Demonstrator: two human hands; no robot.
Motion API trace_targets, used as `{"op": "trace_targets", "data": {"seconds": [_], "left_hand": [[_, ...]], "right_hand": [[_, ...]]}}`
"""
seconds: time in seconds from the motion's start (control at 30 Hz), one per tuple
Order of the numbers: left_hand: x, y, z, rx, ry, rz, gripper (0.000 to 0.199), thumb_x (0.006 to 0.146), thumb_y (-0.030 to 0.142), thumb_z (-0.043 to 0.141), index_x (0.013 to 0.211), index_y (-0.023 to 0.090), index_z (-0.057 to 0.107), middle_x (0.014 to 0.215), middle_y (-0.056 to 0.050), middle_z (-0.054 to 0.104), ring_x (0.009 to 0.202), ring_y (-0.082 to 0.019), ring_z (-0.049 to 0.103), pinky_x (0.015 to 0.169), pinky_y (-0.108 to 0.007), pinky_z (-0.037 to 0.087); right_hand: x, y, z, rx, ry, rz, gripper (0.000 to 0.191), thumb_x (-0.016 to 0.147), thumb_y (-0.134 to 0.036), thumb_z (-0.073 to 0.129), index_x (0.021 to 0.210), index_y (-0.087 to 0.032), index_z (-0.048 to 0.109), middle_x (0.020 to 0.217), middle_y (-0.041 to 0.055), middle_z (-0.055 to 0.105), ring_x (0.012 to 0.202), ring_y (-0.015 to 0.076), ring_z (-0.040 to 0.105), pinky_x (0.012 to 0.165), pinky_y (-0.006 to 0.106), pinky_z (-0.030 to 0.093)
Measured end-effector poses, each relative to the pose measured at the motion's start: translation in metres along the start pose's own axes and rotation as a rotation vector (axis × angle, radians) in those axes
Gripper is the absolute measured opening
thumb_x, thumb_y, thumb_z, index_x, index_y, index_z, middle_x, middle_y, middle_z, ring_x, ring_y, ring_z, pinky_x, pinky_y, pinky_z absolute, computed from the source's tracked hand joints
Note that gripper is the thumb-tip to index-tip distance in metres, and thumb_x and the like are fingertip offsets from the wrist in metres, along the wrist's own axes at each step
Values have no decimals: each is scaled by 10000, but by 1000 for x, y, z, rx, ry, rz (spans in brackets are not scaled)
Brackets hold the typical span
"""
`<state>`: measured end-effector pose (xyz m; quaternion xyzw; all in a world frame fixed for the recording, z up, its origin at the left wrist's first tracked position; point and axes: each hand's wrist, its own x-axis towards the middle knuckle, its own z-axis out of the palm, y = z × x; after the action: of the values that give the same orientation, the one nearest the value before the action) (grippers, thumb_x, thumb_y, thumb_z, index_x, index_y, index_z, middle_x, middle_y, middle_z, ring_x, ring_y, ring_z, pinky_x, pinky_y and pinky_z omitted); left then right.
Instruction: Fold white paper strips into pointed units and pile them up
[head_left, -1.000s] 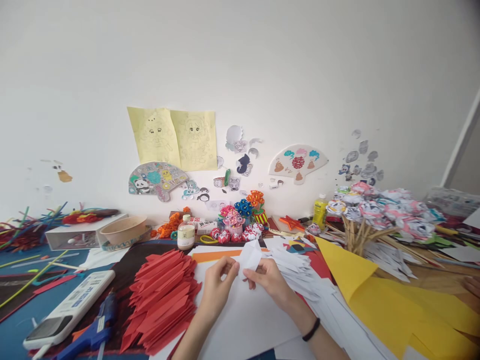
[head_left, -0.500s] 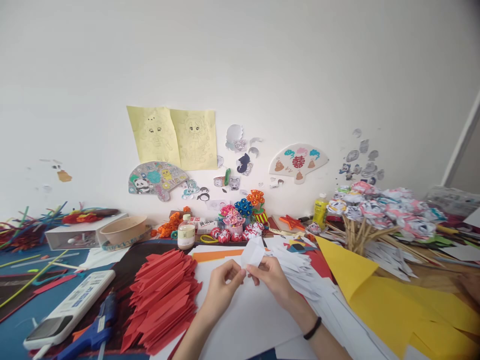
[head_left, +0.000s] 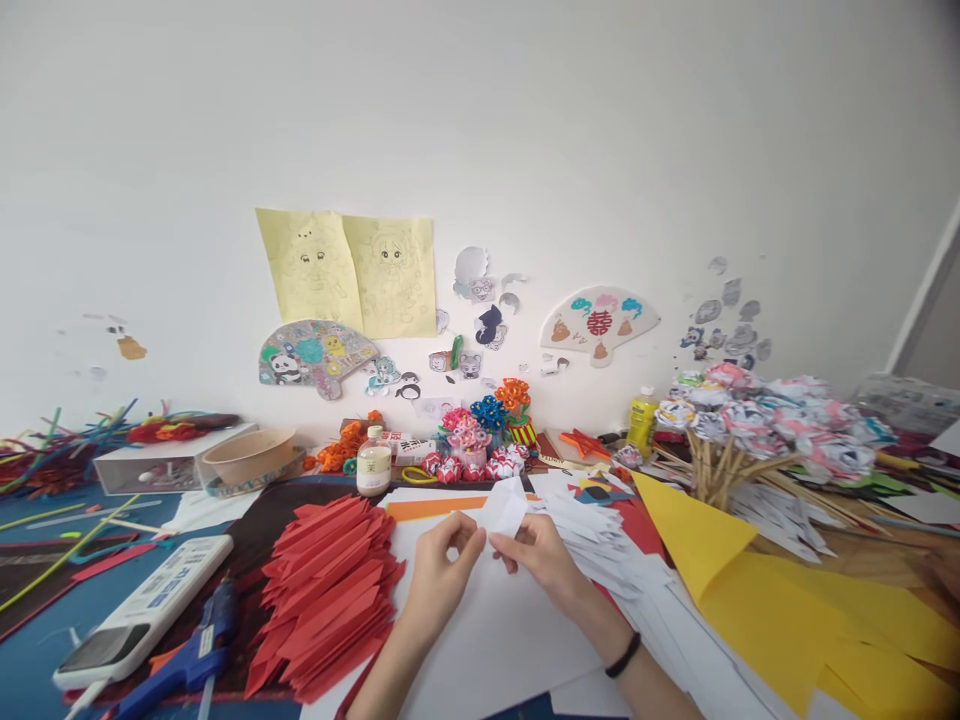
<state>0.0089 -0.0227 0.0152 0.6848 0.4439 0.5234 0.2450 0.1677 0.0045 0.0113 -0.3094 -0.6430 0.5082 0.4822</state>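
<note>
Fingers of the left hand (head_left: 442, 565) and right hand (head_left: 544, 560) are pinched on one piece of paper (head_left: 508, 508). The piece is white, creased, pointed at its far end, and located at centre, above one large white sheet (head_left: 499, 630). Left: one pile of red paper strips (head_left: 326, 600); near left, one blue glue gun (head_left: 191, 655). Far: one pale bottle (head_left: 373, 470), label marked 茉, and one yellow bottle (head_left: 641, 422), label too small to read. Far wall (head_left: 480, 120): two fans, the right fan (head_left: 600, 325) marked 囍.
</note>
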Motion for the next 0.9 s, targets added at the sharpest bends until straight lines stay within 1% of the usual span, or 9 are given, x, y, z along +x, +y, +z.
{"op": "trace_targets", "data": {"seconds": [0.17, 0.33, 0.4, 0.47, 0.53, 0.6, 0.73, 0.8, 0.9], "left_hand": [[1, -3, -1, -5, 6, 6, 227, 862, 320, 493, 707, 165, 550, 655, 3, 574, 630, -131, 513, 616, -217, 404], [4, -8, -8, 95, 38, 14, 219, 851, 282, 469, 664, 172, 497, 608, 24, 496, 591, -116, 449, 573, -205, 361], [6, -8, -12, 126, 15, 14, 219, 843, 263, 459, 645, 173, 479, 599, 27, 477, 586, -113, 431, 565, -203, 345], [8, -10, -16, 133, -50, 7, 216, 839, 259, 457, 642, 171, 476, 595, 29, 468, 581, -110, 419, 556, -200, 330], [9, -12, -18, 126, -111, -13, 212, 843, 274, 457, 659, 172, 480, 594, 34, 461, 573, -107, 411, 543, -199, 317], [10, -16, -18, 110, -123, -48, 219, 856, 305, 449, 682, 175, 478, 592, 39, 460, 564, -107, 414, 538, -200, 316], [11, -25, -19, 81, -106, -119, 233, 855, 361, 464, 718, 175, 496, 558, 47, 468, 540, -114, 442, 536, -208, 332], [12, -28, -20, 79, -134, -137, 231, 835, 372, 500, 728, 169, 523, 547, 44, 484, 535, -118, 455, 536, -211, 335], [12, -30, -22, 68, -184, -151, 227, 809, 379, 539, 744, 162, 546, 551, 39, 504, 538, -118, 454, 535, -211, 325]], "right_hand": [[0, 5, 0, 18, 4, 11, 309, 727, -408, 698, 723, -102, 657, 609, 34, 613, 481, 106, 498, 480, 236, 395], [4, 14, -5, 10, -82, 44, 370, 760, -475, 656, 744, -105, 647, 619, 42, 621, 505, 117, 528, 496, 237, 415], [7, 14, -9, 13, -37, 51, 403, 769, -516, 629, 755, -114, 628, 600, 30, 603, 519, 128, 546, 491, 234, 414], [9, 12, -13, 30, 26, 48, 411, 774, -533, 613, 799, -123, 619, 643, 29, 603, 538, 135, 557, 479, 230, 409], [10, 10, -16, 15, 81, 27, 389, 767, -514, 629, 758, -125, 616, 628, 17, 584, 534, 126, 537, 480, 226, 399], [10, 10, -19, -20, 116, 14, 360, 746, -478, 664, 686, -127, 610, 567, -6, 545, 510, 110, 498, 485, 221, 383], [11, 19, -27, -80, 41, 100, 341, 686, -441, 720, 617, -127, 606, 507, -19, 521, 476, 104, 471, 469, 221, 357], [12, 26, -30, -118, 17, 159, 362, 648, -446, 743, 571, -127, 591, 479, -16, 521, 460, 108, 472, 455, 223, 347], [13, 35, -34, -134, 11, 193, 378, 627, -460, 752, 560, -127, 588, 483, -4, 547, 474, 123, 508, 479, 231, 377]]}}
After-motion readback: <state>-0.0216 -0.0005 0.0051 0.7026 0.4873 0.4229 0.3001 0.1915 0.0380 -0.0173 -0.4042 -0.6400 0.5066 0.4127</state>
